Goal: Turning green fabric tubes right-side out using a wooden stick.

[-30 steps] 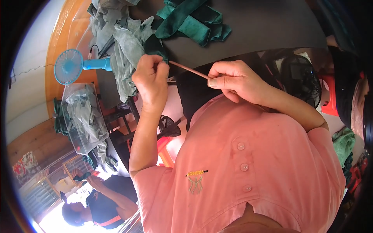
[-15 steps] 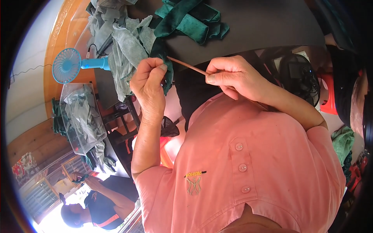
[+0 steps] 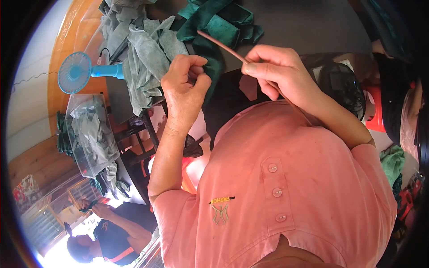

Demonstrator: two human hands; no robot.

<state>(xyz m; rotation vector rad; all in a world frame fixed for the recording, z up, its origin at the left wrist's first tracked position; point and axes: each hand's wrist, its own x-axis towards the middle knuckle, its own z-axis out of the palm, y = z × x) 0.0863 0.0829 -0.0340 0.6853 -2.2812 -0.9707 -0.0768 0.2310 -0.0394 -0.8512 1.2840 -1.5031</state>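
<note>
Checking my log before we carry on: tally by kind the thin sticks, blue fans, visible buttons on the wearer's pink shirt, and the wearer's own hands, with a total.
Thin stick: 1
Blue fan: 1
Shirt buttons: 3
Own hands: 2, left hand and right hand
Total: 7

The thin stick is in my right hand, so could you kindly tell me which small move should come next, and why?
Perhaps the left hand should pinch the green strip beside it: its thumb and forefinger tips look apart, and whether other fingers hold the strip is unclear. The right hand grips the thin stick, which crosses the strip in view.
</note>
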